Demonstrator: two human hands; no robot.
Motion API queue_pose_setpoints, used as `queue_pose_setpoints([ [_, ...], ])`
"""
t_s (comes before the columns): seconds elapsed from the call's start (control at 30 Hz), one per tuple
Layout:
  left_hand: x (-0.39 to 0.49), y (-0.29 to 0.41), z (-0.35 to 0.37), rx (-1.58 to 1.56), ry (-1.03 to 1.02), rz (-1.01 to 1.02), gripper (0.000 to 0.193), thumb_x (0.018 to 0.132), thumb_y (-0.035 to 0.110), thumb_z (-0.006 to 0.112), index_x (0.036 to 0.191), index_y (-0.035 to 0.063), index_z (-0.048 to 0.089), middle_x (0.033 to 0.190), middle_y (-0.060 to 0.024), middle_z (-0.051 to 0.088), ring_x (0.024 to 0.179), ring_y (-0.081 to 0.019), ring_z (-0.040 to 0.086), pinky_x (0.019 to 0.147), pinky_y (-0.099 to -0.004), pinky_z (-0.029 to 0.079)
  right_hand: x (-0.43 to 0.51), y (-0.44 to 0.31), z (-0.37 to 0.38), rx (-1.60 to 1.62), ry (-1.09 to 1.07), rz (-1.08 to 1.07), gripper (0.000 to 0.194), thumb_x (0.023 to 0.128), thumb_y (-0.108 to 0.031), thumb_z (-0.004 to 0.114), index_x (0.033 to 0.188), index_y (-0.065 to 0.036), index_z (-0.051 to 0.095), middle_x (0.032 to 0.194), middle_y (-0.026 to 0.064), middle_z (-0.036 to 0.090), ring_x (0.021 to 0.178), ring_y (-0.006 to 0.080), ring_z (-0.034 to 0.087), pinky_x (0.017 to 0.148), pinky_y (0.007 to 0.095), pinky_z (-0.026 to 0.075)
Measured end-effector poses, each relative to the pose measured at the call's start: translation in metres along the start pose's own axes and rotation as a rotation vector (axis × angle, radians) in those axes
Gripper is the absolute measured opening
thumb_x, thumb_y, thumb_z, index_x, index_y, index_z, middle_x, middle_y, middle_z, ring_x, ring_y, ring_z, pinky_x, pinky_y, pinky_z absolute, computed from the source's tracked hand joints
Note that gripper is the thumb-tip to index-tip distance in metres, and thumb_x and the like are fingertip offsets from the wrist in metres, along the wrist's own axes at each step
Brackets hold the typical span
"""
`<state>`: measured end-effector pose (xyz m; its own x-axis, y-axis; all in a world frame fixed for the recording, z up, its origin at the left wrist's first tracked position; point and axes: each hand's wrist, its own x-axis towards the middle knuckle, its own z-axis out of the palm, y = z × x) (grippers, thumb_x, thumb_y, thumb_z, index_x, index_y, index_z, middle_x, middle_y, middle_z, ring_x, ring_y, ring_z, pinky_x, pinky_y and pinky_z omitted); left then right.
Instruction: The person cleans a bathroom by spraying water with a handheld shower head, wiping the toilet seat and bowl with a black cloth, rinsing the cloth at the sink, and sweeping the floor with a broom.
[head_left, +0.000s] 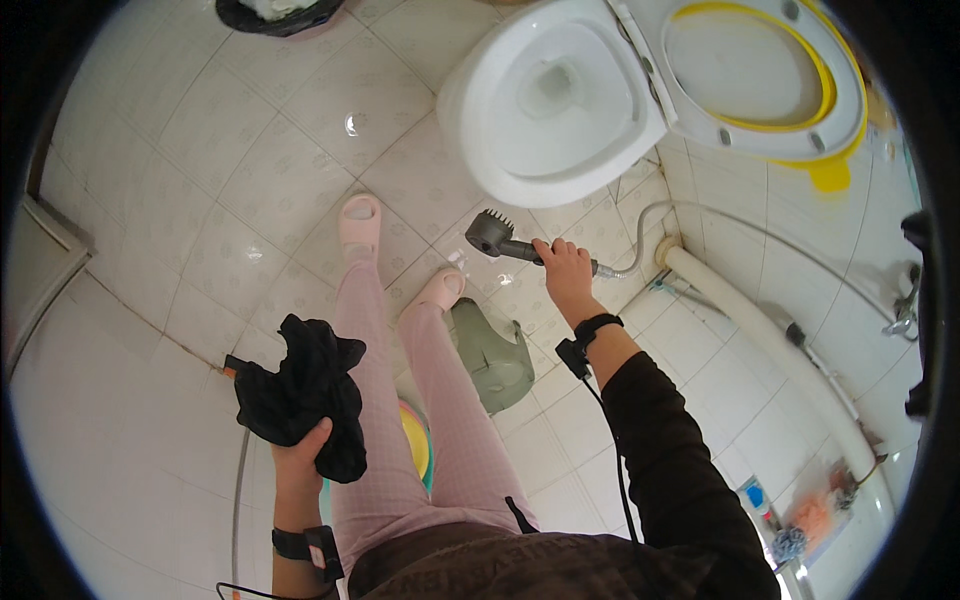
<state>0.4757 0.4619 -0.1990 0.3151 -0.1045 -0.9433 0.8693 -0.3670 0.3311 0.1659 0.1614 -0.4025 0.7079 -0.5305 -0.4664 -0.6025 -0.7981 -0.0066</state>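
Observation:
A bunched black cloth (300, 390) is gripped in my left hand (301, 454), off to the left of my legs. My right hand (568, 271) is closed around the handle of a dark grey handheld shower head (491, 234), its bristled side turned towards the toilet. From the handle's end a flexible shower hose (757, 223) curves away to a wall tap (904, 319) at the far right. Whether water flows cannot be made out. Just beyond the shower head stands a white toilet (480, 142) with its seat (844, 97) raised.
A translucent green plastic item (491, 360) lies on the tiled floor (292, 172) beside my right foot. Behind my legs are stacked basins (415, 442). A pipe (765, 352) runs along the right wall. A lined bin (281, 22) stands at the top. A shelf with bath puffs (810, 517) is lower right.

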Motion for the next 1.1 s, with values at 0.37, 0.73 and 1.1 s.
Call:
queue_pose_setpoints([
  [0.37, -0.03, -0.021, 0.054, 0.216, -0.176, 0.057, 0.065, 0.073, -0.002, 0.07, 0.132, 0.0011, 0.045, 0.125, -0.0103, 0.056, 0.115, -0.0247, 0.054, 0.099, -0.0368, 0.042, -0.033, 0.051, 0.019, 0.095, 0.104, 0.092, 0.038, 0.078, -0.005, 0.056, 0.11, -0.024, 0.061, 0.085, 0.0017, 0.054, 0.09, 0.0203, 0.054, 0.085, 0.0364, 0.037],
  [0.73, -0.072, -0.041, 0.116, 0.508, -0.29, 0.12, 0.067, 0.074, -0.005, 0.067, 0.136, 0.0028, 0.041, 0.128, -0.0114, 0.053, 0.117, -0.0265, 0.052, 0.101, -0.0386, 0.041, -0.056, 0.076, 0.046, 0.252, 0.346, 0.175, 0.024, 0.076, -0.008, 0.059, 0.092, -0.023, 0.068, 0.086, -0.0012, 0.057, 0.096, 0.0178, 0.053, 0.105, 0.0381, 0.031],
  [1.1, -0.102, -0.087, 0.127, 0.74, -0.37, 0.196, 0.064, 0.075, -0.003, 0.064, 0.135, 0.0026, 0.041, 0.129, -0.0124, 0.053, 0.118, -0.0284, 0.052, 0.103, -0.0403, 0.04, -0.095, 0.086, 0.068, 0.23, 0.336, 0.293, 0.019, 0.075, -0.012, 0.06, 0.084, -0.025, 0.069, 0.089, -0.005, 0.06, 0.104, 0.0149, 0.052, 0.114, 0.0371, 0.021],
])
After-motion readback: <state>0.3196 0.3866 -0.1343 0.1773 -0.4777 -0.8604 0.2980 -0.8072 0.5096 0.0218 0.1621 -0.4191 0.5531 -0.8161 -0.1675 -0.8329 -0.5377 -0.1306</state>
